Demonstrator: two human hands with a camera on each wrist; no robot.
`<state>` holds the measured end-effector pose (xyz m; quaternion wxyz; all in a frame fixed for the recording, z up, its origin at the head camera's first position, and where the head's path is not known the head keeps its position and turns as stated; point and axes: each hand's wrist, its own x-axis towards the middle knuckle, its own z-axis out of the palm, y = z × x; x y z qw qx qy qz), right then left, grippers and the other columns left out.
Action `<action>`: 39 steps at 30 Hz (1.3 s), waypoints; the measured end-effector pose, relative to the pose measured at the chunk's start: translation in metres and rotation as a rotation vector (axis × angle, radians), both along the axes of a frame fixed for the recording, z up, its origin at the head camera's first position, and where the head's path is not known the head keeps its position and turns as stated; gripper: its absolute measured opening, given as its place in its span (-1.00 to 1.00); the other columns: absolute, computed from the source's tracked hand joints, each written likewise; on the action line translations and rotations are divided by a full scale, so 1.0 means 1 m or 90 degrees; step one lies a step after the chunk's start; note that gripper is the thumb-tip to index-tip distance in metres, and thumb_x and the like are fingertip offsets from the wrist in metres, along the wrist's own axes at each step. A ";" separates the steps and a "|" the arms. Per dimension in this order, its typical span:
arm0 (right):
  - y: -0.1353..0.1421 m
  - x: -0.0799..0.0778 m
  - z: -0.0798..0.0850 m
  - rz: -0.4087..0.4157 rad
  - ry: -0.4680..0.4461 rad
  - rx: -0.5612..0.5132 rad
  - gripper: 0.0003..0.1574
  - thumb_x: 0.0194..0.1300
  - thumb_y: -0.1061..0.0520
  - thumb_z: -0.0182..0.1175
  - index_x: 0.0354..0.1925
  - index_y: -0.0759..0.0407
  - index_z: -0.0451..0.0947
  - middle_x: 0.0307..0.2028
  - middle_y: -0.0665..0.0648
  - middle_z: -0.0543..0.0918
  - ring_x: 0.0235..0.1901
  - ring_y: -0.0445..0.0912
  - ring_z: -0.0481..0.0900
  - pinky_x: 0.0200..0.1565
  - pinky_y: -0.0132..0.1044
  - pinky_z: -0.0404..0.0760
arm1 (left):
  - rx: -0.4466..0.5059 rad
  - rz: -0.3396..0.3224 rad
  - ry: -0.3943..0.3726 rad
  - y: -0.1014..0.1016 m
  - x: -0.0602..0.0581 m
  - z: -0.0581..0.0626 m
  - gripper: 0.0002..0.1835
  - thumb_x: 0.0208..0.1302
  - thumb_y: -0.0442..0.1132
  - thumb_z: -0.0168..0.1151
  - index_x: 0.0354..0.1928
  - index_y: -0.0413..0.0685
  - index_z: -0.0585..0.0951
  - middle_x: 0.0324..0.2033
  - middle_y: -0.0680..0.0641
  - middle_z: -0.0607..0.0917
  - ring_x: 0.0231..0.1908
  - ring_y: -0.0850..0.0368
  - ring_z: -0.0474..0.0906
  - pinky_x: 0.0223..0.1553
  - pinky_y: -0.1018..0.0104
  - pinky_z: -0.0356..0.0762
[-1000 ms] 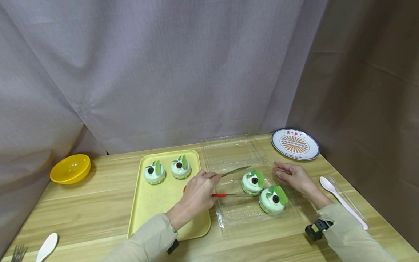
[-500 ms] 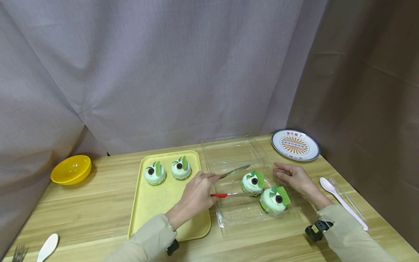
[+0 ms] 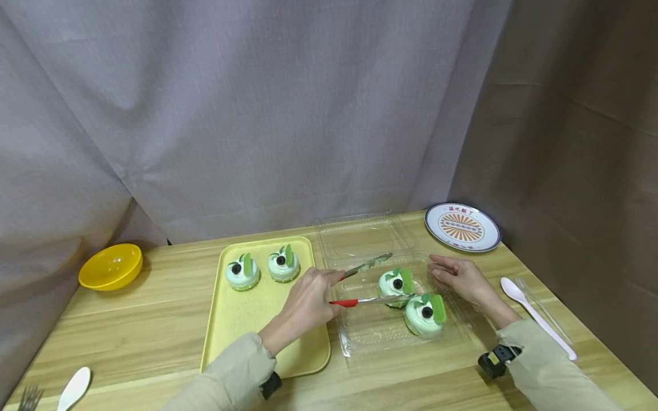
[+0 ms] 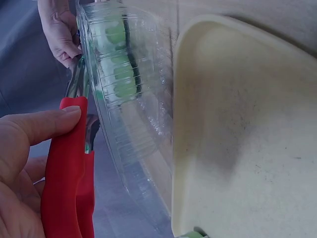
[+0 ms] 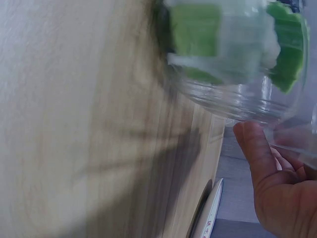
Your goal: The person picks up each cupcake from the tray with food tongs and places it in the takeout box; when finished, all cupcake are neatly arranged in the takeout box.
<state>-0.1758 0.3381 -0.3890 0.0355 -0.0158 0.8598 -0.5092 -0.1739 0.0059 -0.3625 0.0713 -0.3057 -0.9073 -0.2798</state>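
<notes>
My left hand [image 3: 308,302] holds a pair of red-handled tongs [image 3: 345,303], their two metal arms spread. The lower arm reaches between two green cakes in a clear plastic container [image 3: 370,334]; the upper arm passes behind the rear cake [image 3: 394,284]. The front cake [image 3: 424,317] sits close against it, slightly to the right. Each cake has a dark cookie and a green leaf-like piece on top. At the container's right side, my right hand [image 3: 462,278] touches the wall with its fingertips, seen close in the right wrist view beside a cake [image 5: 223,39].
A yellow tray [image 3: 241,331] with two similar cakes [image 3: 243,273] [image 3: 283,264] lies left of the container. The container's hinged lid [image 3: 360,234] lies back. A patterned plate [image 3: 462,227], pink spoon [image 3: 537,317], yellow bowl [image 3: 111,267], white spoon [image 3: 75,388] and fork [image 3: 31,397] surround them.
The tongs' lower arm has risen a little and now shows between the two cakes. The front cake has shifted slightly left. My right hand stays in place.
</notes>
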 end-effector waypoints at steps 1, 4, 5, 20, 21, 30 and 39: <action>0.000 0.000 0.000 0.002 0.000 -0.001 -0.39 0.44 0.38 -0.04 0.34 0.66 0.08 0.22 0.65 0.34 -0.18 -0.60 0.50 -0.09 -0.52 0.62 | -0.001 -0.001 0.002 0.000 0.000 0.001 -0.36 -0.14 -0.29 0.57 0.10 -0.20 0.64 0.04 -0.14 0.72 -0.07 -0.08 0.63 -0.09 0.14 0.62; 0.000 0.000 0.000 0.006 0.001 -0.003 -0.39 0.44 0.38 -0.04 0.34 0.67 0.08 0.22 0.66 0.33 -0.18 -0.59 0.50 -0.08 -0.50 0.63 | 0.009 -0.002 -0.005 -0.002 -0.002 0.003 -0.35 -0.14 -0.30 0.57 0.12 -0.20 0.63 0.05 -0.14 0.72 -0.04 -0.09 0.62 -0.07 0.10 0.61; 0.000 0.000 0.000 0.005 0.001 -0.002 -0.39 0.44 0.38 -0.04 0.34 0.67 0.08 0.22 0.66 0.34 -0.18 -0.59 0.51 -0.08 -0.50 0.63 | 0.018 -0.003 -0.008 -0.004 -0.002 0.004 -0.35 -0.13 -0.29 0.57 0.13 -0.19 0.63 0.05 -0.14 0.72 -0.03 -0.10 0.63 -0.05 0.09 0.61; 0.007 -0.001 -0.005 0.014 0.001 0.012 -0.37 0.46 0.32 -0.03 0.36 0.64 0.08 0.24 0.64 0.33 -0.17 -0.64 0.47 -0.10 -0.55 0.62 | 0.128 0.036 -0.157 -0.147 -0.028 0.024 -0.37 -0.02 -0.27 0.52 0.18 -0.17 0.59 0.01 -0.27 0.71 -0.32 0.14 0.55 -0.37 0.44 0.53; 0.007 -0.002 -0.006 0.016 0.003 0.014 -0.37 0.46 0.32 -0.03 0.35 0.64 0.08 0.24 0.64 0.33 -0.17 -0.64 0.47 -0.10 -0.55 0.62 | 0.115 0.045 -0.155 -0.164 -0.030 0.025 -0.36 -0.01 -0.26 0.52 0.19 -0.18 0.58 0.03 -0.29 0.70 -0.33 0.15 0.53 -0.39 0.45 0.52; 0.007 -0.004 -0.008 0.024 0.008 0.015 -0.37 0.45 0.35 -0.03 0.34 0.67 0.07 0.23 0.66 0.32 -0.17 -0.65 0.47 -0.12 -0.56 0.62 | -0.009 0.131 -0.105 -0.272 -0.037 0.014 -0.33 -0.06 -0.14 0.56 0.17 -0.14 0.61 -0.01 -0.26 0.73 -0.27 0.30 0.55 -0.32 0.46 0.49; 0.006 -0.005 -0.009 0.021 0.004 0.012 -0.38 0.44 0.37 -0.05 0.34 0.68 0.05 0.22 0.67 0.31 -0.18 -0.64 0.48 -0.12 -0.57 0.61 | -0.012 0.095 -0.116 -0.294 -0.043 -0.002 -0.34 -0.08 -0.22 0.56 0.14 -0.27 0.60 -0.06 -0.30 0.73 -0.26 0.48 0.48 -0.28 0.42 0.52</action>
